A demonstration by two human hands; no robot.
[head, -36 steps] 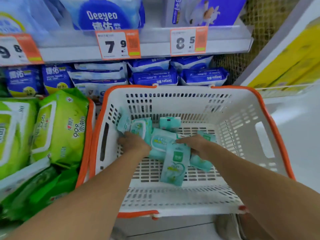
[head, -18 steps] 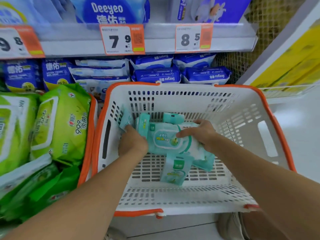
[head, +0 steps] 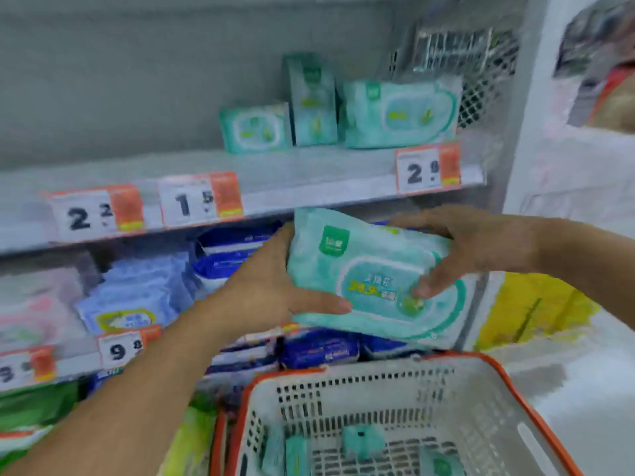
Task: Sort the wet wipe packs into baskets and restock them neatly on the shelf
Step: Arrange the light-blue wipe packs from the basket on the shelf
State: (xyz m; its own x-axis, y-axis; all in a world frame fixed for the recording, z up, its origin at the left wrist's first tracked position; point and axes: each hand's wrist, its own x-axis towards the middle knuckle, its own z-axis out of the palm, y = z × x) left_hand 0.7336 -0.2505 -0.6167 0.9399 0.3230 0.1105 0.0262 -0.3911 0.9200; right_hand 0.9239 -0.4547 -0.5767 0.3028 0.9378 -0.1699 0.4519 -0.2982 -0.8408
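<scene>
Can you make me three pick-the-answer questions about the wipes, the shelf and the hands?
1. Where is the big teal pack?
A. in the basket
B. in the air, between both hands
C. on the floor

2. How many teal packs stand on the upper shelf?
A. three
B. one
C. six

3. What is the right hand doing?
A. hanging free
B. gripping the big teal pack
C. holding a price tag

Answers: B, the left hand and right hand hold it above the basket; A, three stand side by side; B, its fingers curl round the pack.
</scene>
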